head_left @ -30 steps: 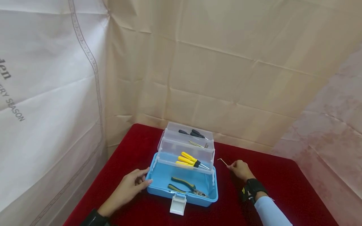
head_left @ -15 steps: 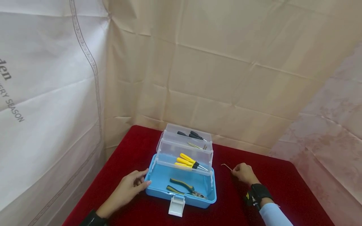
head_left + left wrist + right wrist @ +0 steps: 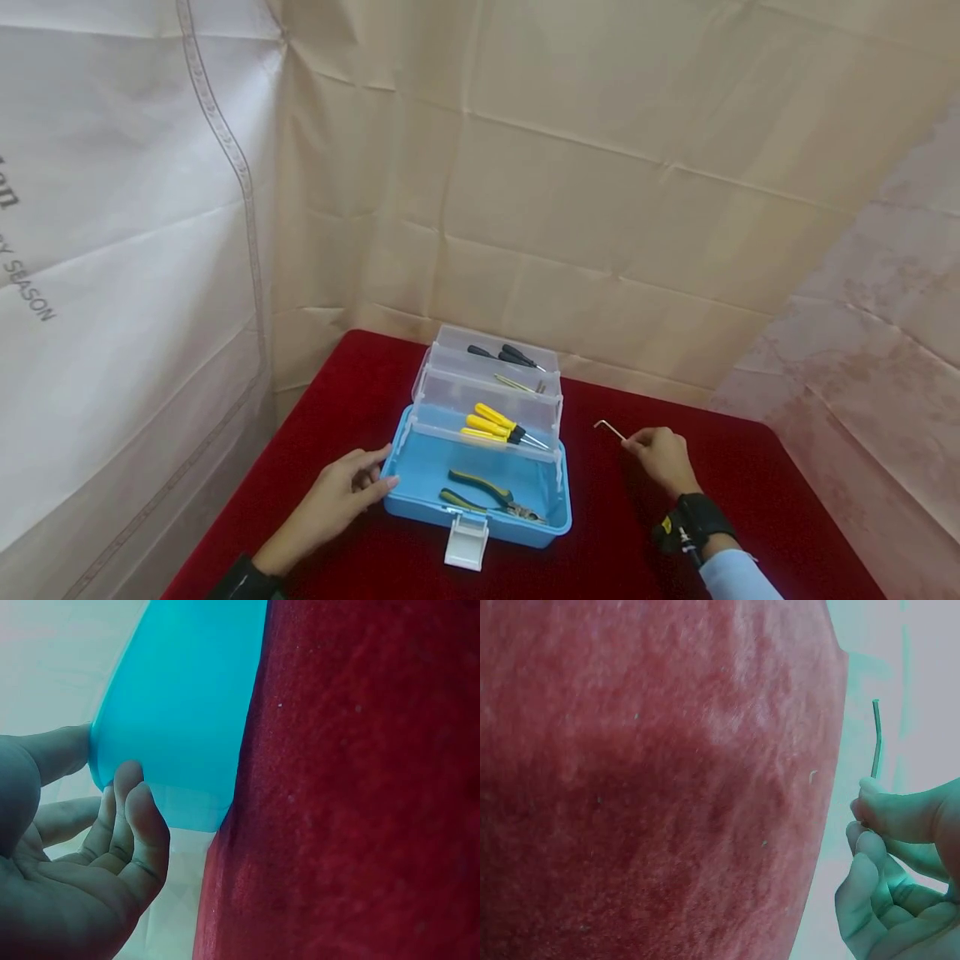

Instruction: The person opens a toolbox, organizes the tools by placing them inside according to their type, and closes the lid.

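Observation:
My right hand (image 3: 664, 458) pinches a thin L-shaped hex key (image 3: 609, 430) between thumb and fingertips, above the cloth to the right of a blue toolbox (image 3: 558, 508). In the right wrist view, the bent end of the hex key (image 3: 877, 739) points up and away from the fingers. My left hand (image 3: 333, 498) holds the toolbox's left rim with thumb and index finger. Its other fingers are curled beside the blue wall (image 3: 180, 712). Pliers (image 3: 483, 492) with green-and-black handles lie in the toolbox's bottom.
Clear trays (image 3: 442, 387) stand raised at the toolbox's back. They hold yellow-handled screwdrivers (image 3: 491, 421), thin brass-coloured pieces (image 3: 513, 383) and black-handled screwdrivers (image 3: 513, 357). A white latch (image 3: 467, 543) hangs at the front. Red cloth (image 3: 352, 375) covers the table, and fabric walls (image 3: 562, 167) enclose it.
My right hand has moved a little to the right with the hex key, away from the toolbox. My left hand stays at the toolbox's left rim.

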`<state>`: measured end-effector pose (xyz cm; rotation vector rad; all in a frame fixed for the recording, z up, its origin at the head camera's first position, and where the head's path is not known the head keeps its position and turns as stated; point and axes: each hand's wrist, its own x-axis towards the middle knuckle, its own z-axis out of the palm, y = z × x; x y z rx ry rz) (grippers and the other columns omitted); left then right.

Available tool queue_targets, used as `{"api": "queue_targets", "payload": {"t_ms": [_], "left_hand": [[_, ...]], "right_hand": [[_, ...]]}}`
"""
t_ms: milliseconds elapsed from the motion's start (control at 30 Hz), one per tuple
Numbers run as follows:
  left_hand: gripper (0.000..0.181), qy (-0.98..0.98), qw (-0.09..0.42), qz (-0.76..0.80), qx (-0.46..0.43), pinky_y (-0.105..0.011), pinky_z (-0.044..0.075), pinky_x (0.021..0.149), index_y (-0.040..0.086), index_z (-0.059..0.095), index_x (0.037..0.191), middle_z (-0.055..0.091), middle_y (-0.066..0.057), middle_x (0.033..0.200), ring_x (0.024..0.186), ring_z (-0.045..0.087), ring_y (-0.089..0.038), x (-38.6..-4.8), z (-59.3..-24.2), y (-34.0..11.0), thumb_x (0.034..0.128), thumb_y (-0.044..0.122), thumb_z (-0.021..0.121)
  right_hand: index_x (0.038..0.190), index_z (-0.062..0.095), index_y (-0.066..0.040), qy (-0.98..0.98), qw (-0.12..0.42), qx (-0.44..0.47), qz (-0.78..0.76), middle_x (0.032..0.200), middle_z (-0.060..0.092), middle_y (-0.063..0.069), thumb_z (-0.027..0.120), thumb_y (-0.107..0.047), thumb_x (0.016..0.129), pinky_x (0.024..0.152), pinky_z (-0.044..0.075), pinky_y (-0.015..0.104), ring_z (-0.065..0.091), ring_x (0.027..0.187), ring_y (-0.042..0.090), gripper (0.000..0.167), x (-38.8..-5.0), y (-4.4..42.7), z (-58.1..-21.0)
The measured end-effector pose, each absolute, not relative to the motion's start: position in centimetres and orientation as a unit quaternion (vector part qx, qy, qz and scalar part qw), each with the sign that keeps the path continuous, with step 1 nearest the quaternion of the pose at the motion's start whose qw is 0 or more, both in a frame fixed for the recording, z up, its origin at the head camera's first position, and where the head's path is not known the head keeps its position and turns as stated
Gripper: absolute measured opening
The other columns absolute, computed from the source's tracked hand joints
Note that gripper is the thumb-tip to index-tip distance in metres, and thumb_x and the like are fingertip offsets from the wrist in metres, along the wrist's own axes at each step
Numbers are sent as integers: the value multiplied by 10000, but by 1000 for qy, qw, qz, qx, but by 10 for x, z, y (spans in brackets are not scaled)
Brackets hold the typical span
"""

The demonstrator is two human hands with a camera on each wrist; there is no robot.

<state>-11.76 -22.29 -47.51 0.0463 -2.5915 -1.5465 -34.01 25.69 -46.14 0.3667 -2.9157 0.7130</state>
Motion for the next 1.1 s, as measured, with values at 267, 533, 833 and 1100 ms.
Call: {"api": "queue_targets", "payload": {"t_ms": [267, 533, 833, 1100], "left_hand": [[570, -856, 59, -513, 17, -244, 499, 614, -8, 595, 1418, 562, -10, 850, 746, 556, -168, -117, -474, -223, 933, 227, 778], [584, -854, 59, -516, 13, -240, 490, 611, -18, 588, 1421, 555, -17, 846, 749, 553, -176, -118, -476, -224, 932, 236, 780], [589, -853, 62, -517, 10, -241, 498, 622, -16, 586, 1424, 556, -18, 853, 753, 557, -177, -117, -476, -223, 934, 247, 779], [583, -855, 60, -514, 7, -243, 494, 617, -18, 588, 1421, 553, -14, 854, 757, 553, -171, -118, -476, -224, 938, 252, 773]], "right_hand": [[953, 796, -40, -959, 81, 124, 243, 905, 761, 84, 745, -193, 953, 677, 515, 406, 670, 822, 243, 162, -331, 249, -452], [964, 793, -43, -948, 116, 135, 263, 926, 766, 106, 748, -201, 958, 705, 548, 455, 694, 840, 274, 164, -327, 233, -442], [970, 790, -40, -943, 126, 137, 276, 896, 761, 78, 748, -180, 960, 687, 532, 404, 674, 810, 233, 146, -325, 218, -430], [1009, 792, -52, -934, 131, 144, 298, 907, 753, 78, 734, -202, 976, 669, 497, 337, 628, 793, 214, 164, -327, 207, -423]]}}
